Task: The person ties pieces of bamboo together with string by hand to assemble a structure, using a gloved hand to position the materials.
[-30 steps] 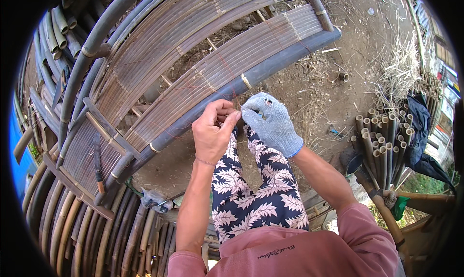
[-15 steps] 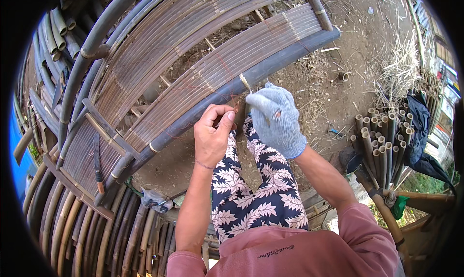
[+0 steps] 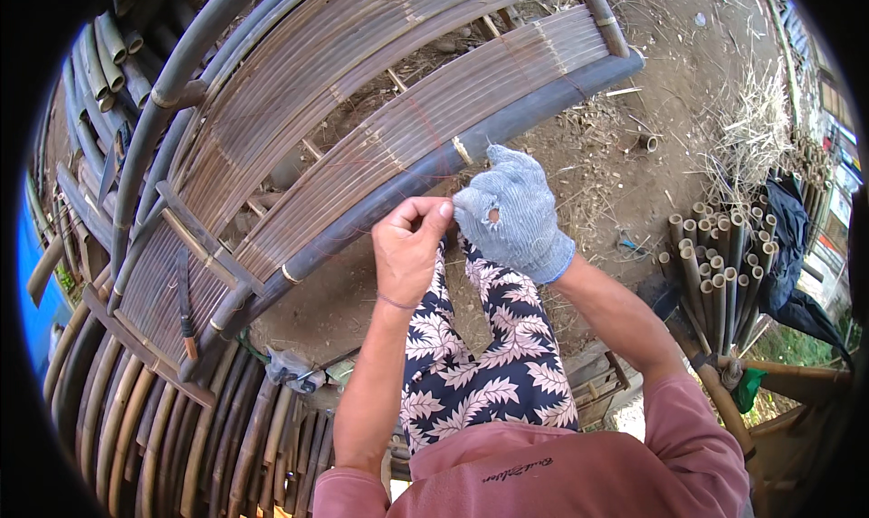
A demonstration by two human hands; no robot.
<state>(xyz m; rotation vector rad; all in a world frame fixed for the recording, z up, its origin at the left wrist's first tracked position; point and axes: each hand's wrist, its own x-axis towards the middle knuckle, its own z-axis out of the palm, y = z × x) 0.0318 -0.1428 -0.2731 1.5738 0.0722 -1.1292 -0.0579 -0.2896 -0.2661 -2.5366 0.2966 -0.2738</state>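
My bare left hand (image 3: 407,247) pinches thumb against forefinger, at a thin red string (image 3: 418,111) that runs in loose loops across the bamboo slats. Its fingertips meet my right hand (image 3: 514,215), which wears a grey-blue knit glove with a hole at the knuckles. The gloved fingers are curled closed, and what lies inside them is hidden. Both hands are just on my side of the dark front pole (image 3: 389,199) of a bamboo bench (image 3: 362,147). A pale binding (image 3: 463,151) wraps that pole close to the gloved hand.
A long knife (image 3: 186,314) lies on the slats at the left. Curved bamboo poles (image 3: 136,418) are stacked at lower left, more poles (image 3: 109,52) at upper left. Cut bamboo tubes (image 3: 720,274) stand at right, below straw (image 3: 751,133). A plastic bag (image 3: 294,370) sits near the bench end.
My left hand has shifted slightly right. My gloved hand has turned and come down and left, so the fingertips of both hands now meet.
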